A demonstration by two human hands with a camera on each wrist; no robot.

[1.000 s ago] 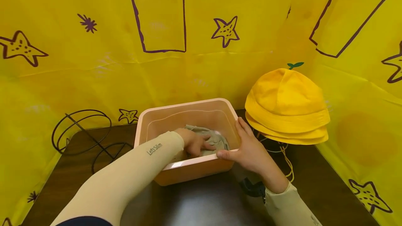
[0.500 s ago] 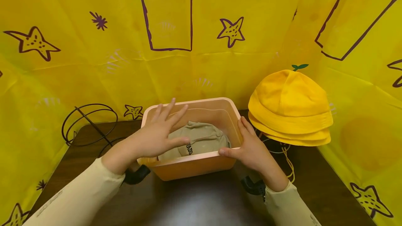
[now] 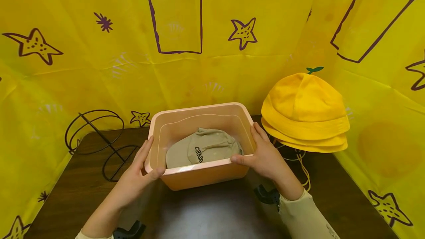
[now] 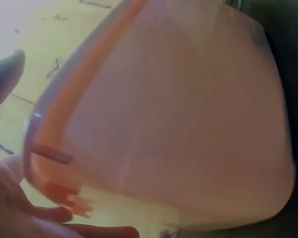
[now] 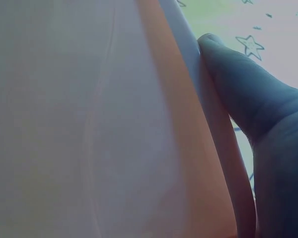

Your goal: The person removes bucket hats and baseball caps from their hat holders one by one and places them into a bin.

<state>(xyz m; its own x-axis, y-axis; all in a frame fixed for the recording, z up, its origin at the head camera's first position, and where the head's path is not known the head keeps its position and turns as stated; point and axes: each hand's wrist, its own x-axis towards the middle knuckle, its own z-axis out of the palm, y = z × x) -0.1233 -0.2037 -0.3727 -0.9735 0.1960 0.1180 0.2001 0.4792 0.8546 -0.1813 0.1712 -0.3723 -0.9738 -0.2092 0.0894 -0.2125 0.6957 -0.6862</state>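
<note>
A beige baseball cap (image 3: 206,146) with dark lettering lies inside a peach plastic bin (image 3: 206,172) on the table. At the bin's left end, my left hand (image 3: 134,172) has its fingers fairly straight along the outside, the thumb at the front corner. In the left wrist view its thumb (image 4: 5,79) stands apart from the rim. My right hand (image 3: 265,158) holds the bin's right end, thumb over the front rim and fingers on the outer side. The right wrist view shows that thumb (image 5: 228,74) lying against the rim (image 5: 208,99); the other fingers are hidden there.
Stacked yellow bucket hats (image 3: 305,113), the top one with a green sprout, sit right of the bin, yellow cords (image 3: 303,169) hanging below. A black wire stand (image 3: 113,148) lies at the left. A yellow patterned cloth (image 3: 212,73) walls in the dark table (image 3: 206,209).
My left hand has come out of the bin, passed over it with spread fingers, and moved down to its left end. The cap now shows fully. My right hand stays at the right end.
</note>
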